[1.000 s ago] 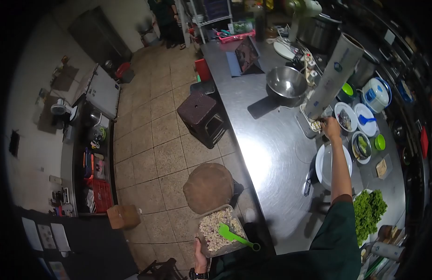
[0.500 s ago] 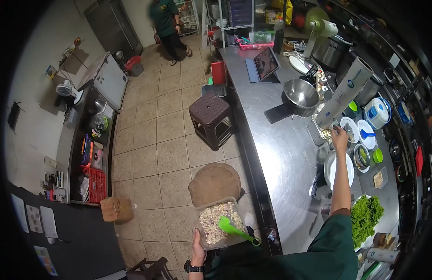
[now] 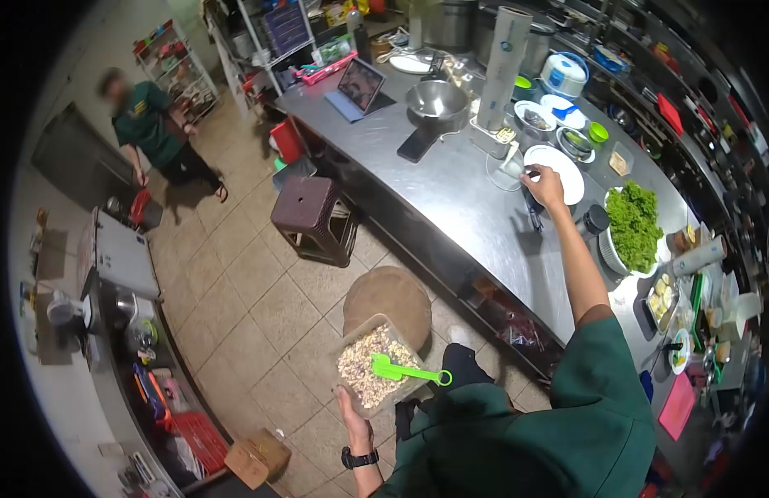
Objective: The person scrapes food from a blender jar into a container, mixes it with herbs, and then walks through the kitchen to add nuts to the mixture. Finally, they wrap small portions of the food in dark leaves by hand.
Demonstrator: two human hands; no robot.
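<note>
My left hand (image 3: 357, 423) grips a clear plastic tub (image 3: 369, 408) from its near left side, out over the floor. The tub holds a pale chopped mix (image 3: 363, 353) with purple flecks. A bright green spatula (image 3: 393, 368) lies in it, its handle sticking out past the right rim. Over the steel counter, my right hand (image 3: 546, 186) has its fingers curled together beside a white plate (image 3: 571, 178). What those fingers hold, if anything, is too small to tell. A black slim object (image 3: 534, 217) lies just below them, and a dark-lidded jar (image 3: 596, 217) stands near the forearm.
Lettuce (image 3: 635, 224) fills a white basket on the right. Farther along the counter (image 3: 459, 191) are a phone (image 3: 417, 144), a steel bowl (image 3: 436, 101), a tablet (image 3: 363, 85) and a tall upright roll (image 3: 504, 70). Stools (image 3: 305, 203) stand on the floor; a person (image 3: 156, 133) is at far left.
My right hand has drawn back from beside the tall roll to the white plate's edge. The view has turned right. My left hand keeps the tub; the other person stands farther left in view.
</note>
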